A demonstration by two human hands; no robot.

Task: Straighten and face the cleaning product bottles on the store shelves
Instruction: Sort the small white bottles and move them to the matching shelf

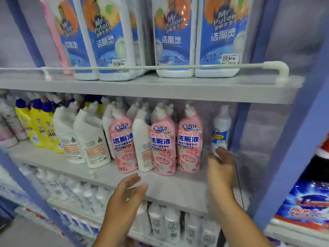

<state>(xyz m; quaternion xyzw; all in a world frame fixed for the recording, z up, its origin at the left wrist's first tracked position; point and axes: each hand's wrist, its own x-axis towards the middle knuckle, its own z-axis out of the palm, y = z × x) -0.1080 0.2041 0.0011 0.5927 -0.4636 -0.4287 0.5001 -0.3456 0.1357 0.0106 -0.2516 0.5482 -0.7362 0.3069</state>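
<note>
Nearby, pink bottles (188,147), blurred white bottle (220,129) behind spread, apparently empty hands (219,168).

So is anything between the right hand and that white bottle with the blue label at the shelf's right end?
Nothing visible: the right hand is open just in front of the white bottle, with only bare shelf there.

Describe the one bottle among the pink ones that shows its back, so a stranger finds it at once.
Look at the middle shelf, at the row of pink bottles. Between the first and second pink ones stands a white bottle. It alone shows fine print where they show big blue characters.
</note>
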